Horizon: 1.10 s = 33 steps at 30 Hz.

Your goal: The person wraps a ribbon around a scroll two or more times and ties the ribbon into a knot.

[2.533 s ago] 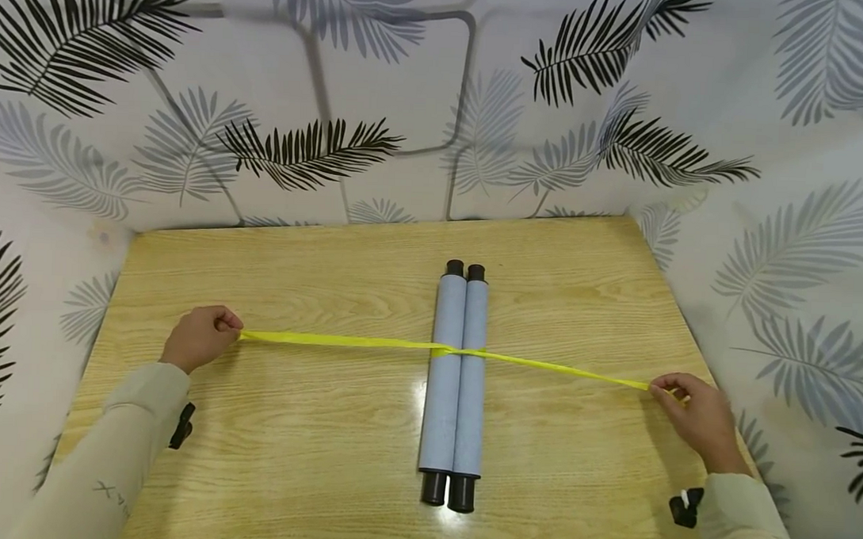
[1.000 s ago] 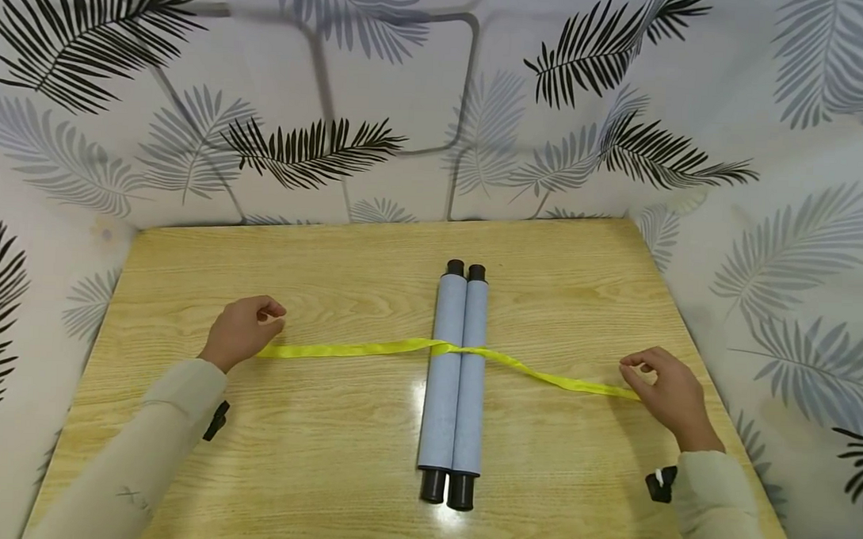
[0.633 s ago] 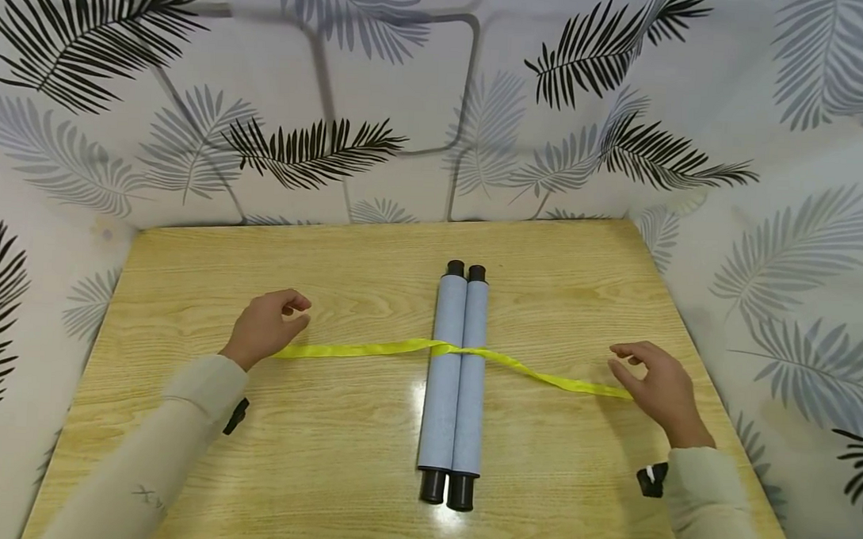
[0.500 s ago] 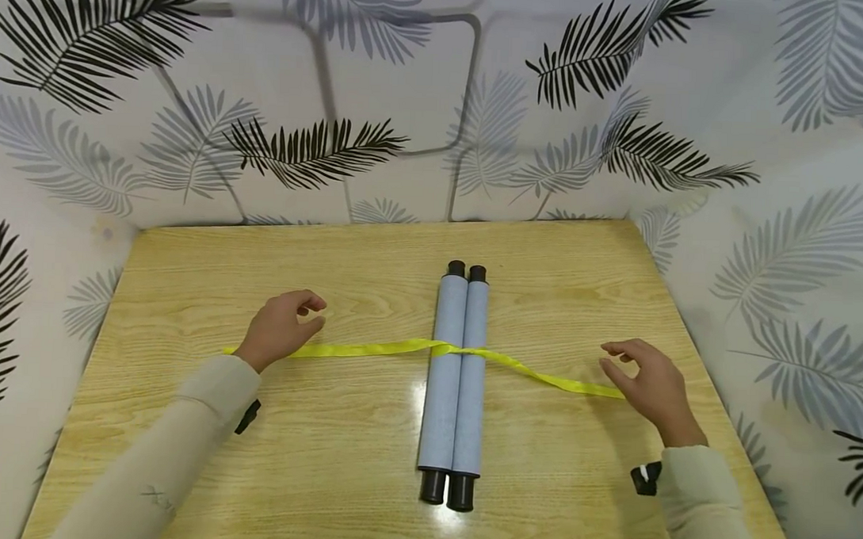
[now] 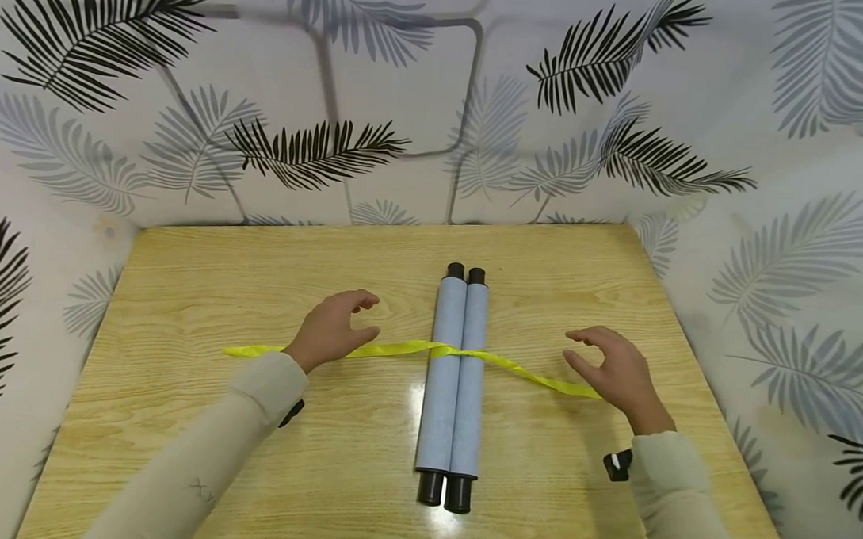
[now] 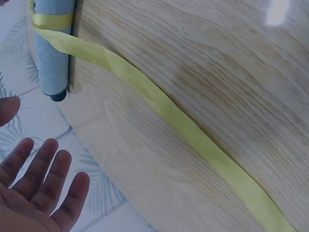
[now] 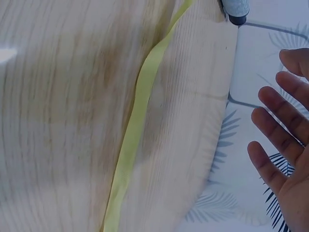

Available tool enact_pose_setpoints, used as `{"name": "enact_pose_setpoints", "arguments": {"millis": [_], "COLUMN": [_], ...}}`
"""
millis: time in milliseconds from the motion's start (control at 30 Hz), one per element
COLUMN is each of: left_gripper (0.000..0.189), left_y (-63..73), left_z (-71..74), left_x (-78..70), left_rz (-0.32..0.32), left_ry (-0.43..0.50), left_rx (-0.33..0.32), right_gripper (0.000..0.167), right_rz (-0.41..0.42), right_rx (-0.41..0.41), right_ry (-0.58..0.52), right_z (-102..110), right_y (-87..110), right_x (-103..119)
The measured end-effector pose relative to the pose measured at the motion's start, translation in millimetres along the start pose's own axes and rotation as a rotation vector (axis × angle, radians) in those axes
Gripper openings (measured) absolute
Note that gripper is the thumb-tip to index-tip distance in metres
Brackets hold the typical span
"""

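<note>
Two light blue-grey tubes (image 5: 438, 416) with black end caps lie side by side on the table in the head view. A yellow ribbon (image 5: 403, 348) crosses round their middle, its two tails stretching left and right over the wood. My left hand (image 5: 333, 329) hovers above the left tail, thumb and fingers apart, holding nothing. My right hand (image 5: 617, 369) is over the right tail, also with fingers spread and nothing in them. Both wrist views show loose, parted fingers away from the ribbon (image 6: 169, 108). The ribbon's right end is hidden behind my right hand.
The wooden table (image 5: 274, 272) has its back edge against a leaf-patterned cloth (image 5: 409, 102) that also hangs at both sides. Black wrist devices (image 5: 617, 465) show below the hands.
Both hands let go of the ribbon tails, which now lie slack on the table. Since then the hands have moved inward toward the tubes, the left one further, with fingers opening.
</note>
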<state>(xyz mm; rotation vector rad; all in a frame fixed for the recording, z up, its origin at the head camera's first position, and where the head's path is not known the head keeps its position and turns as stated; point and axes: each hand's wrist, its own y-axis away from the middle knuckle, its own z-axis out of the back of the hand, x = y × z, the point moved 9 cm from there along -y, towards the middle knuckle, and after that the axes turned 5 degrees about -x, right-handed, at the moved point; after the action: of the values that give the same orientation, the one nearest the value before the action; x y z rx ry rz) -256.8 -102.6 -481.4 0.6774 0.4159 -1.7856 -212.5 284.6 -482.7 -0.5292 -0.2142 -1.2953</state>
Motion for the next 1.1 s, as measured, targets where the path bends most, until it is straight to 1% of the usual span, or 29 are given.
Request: {"name": "enact_pose_setpoints", "arguments": {"millis": [233,433,700,800,900,1100], "left_gripper": [0.06,0.06,0.059,0.058,0.055,0.044], "left_y": [-7.9,-12.4,-15.8,-16.6,-16.8,-17.4], "left_z": [-16.2,-31.4,-54.7,-62.0,-67.6,-73.8], "left_x": [-18.2,-31.9,-39.3,-41.1,-42.7,-46.2], "left_rz": [-0.016,-0.056,-0.048,-0.052,-0.06,-0.098], "left_ry": [-0.038,-0.073,-0.089,-0.094,-0.099,-0.125], "left_rx": [0.047,0.075,0.12,0.131,0.14,0.122], "right_gripper": [0.037,0.038,0.041,0.041,0.041,0.037], "right_rz": [-0.004,0.024,0.061,0.068,0.071,0.076], "right_rx": [0.055,0.06,0.062,0.071,0.085,0.087], "right_ry": [-0.009,-0.018,0.043,0.047,0.041,0.016], "right_z": [-11.7,-19.5,-28.0,-32.5,-38.0,-46.8], "right_y": [-9.9,-15.2,-17.9,-18.7,-19.4,-20.6], "right_x": [12.9,22.3,29.7,31.2,32.5,37.9]}}
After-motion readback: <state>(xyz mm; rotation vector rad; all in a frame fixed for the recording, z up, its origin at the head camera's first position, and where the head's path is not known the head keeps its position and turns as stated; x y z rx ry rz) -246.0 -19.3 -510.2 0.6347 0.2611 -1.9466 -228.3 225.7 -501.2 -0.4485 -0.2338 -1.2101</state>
